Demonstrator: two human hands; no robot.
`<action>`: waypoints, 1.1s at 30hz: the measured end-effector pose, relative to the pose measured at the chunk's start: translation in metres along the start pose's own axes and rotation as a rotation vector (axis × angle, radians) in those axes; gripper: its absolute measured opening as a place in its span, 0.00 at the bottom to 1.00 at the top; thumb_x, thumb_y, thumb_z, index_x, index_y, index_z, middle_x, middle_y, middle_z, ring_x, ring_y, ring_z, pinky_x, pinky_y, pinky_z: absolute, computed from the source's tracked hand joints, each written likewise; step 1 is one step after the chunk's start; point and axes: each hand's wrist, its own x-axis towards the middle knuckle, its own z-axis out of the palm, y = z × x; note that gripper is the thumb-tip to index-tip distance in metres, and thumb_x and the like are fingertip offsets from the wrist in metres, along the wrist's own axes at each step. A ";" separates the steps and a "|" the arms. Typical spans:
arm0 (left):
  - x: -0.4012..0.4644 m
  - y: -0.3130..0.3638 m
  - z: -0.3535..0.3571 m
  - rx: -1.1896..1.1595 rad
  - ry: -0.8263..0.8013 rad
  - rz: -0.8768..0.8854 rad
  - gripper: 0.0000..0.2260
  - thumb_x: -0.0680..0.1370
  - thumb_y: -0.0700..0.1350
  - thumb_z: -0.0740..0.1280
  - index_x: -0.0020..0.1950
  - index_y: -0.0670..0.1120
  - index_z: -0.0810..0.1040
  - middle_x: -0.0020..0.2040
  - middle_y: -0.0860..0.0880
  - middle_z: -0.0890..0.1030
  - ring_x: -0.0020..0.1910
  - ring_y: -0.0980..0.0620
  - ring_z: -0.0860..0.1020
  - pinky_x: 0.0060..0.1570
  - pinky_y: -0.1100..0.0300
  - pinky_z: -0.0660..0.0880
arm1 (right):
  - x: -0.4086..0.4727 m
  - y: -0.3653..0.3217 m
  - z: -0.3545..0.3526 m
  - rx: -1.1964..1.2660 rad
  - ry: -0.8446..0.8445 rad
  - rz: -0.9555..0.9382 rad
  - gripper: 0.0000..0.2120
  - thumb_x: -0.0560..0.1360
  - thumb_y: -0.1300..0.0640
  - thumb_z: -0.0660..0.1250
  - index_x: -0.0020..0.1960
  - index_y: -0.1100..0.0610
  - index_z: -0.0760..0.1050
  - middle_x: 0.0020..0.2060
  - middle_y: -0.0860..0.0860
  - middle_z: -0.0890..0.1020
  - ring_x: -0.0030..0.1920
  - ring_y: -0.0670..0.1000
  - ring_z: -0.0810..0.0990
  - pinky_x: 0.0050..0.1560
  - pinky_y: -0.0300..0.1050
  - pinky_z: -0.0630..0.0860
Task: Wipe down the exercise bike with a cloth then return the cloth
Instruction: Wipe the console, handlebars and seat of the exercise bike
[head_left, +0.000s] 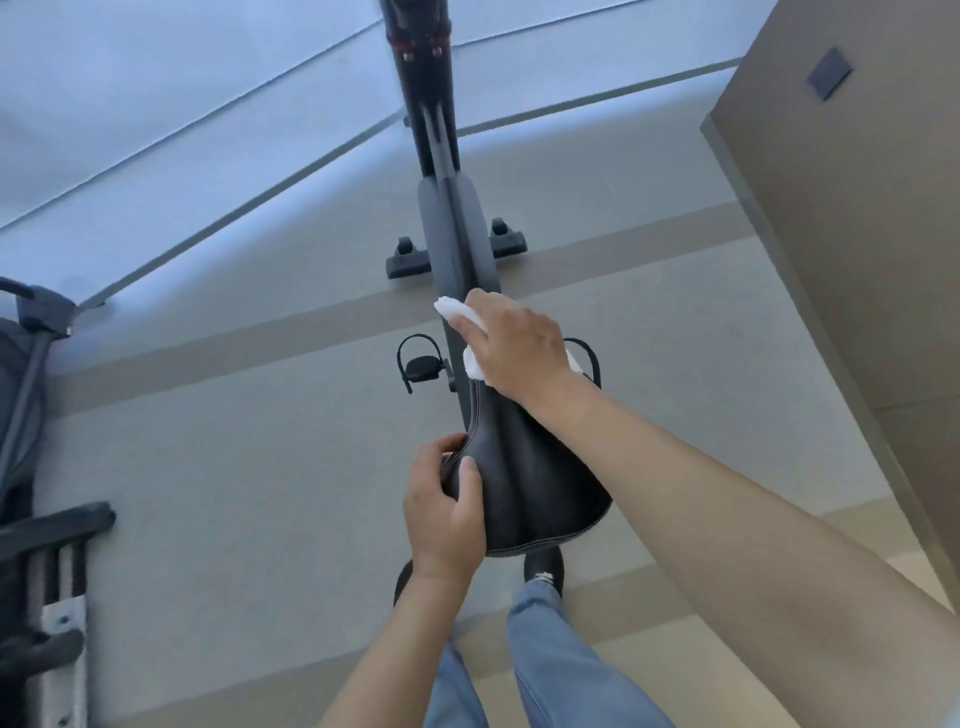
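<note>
Blue jeans (550, 654) and a black shoe (544, 569) sit closest, right under the black seat (524, 483) of the exercise bike (457, 234). On the seat's near left side, the left hand (447, 509) curls round the edge and holds it steady. Further out, the right hand (514, 345) lies with fingers mostly straight, pressing the white cloth (460, 312) down just past the seat's pointy front, on the dark frame. I think the wiping is in the middle: the cloth is on the bike, but the long frame, the pedals (418, 369) and the tall post at the far end may need a wipe too, and the cloth is not put back yet. The frame is thin, so the cloth could slip off either side. Open floor (234, 441) lies left and right of the bike. Another dark machine (36, 519) stands well apart on the left, and a brown wall (857, 234) is off to the right.
</note>
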 end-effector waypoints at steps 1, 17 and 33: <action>0.000 -0.002 0.000 -0.031 0.009 -0.024 0.12 0.79 0.48 0.62 0.60 0.52 0.82 0.53 0.56 0.84 0.55 0.54 0.82 0.54 0.56 0.78 | -0.010 -0.002 -0.003 -0.048 0.010 -0.053 0.15 0.85 0.44 0.59 0.56 0.54 0.76 0.43 0.48 0.76 0.43 0.58 0.77 0.41 0.51 0.74; -0.024 -0.016 -0.044 0.038 -0.202 -0.111 0.22 0.84 0.56 0.56 0.77 0.57 0.75 0.70 0.62 0.78 0.68 0.68 0.74 0.68 0.65 0.70 | -0.115 -0.008 -0.013 -0.531 0.072 -0.218 0.16 0.77 0.48 0.73 0.58 0.58 0.81 0.41 0.52 0.83 0.32 0.57 0.83 0.25 0.46 0.75; -0.032 -0.025 -0.074 0.278 -0.378 0.053 0.36 0.73 0.53 0.79 0.78 0.57 0.68 0.66 0.71 0.70 0.67 0.66 0.72 0.61 0.67 0.72 | -0.162 -0.011 -0.017 -0.419 -0.010 -0.395 0.15 0.72 0.49 0.76 0.54 0.57 0.83 0.37 0.50 0.81 0.32 0.54 0.81 0.26 0.46 0.75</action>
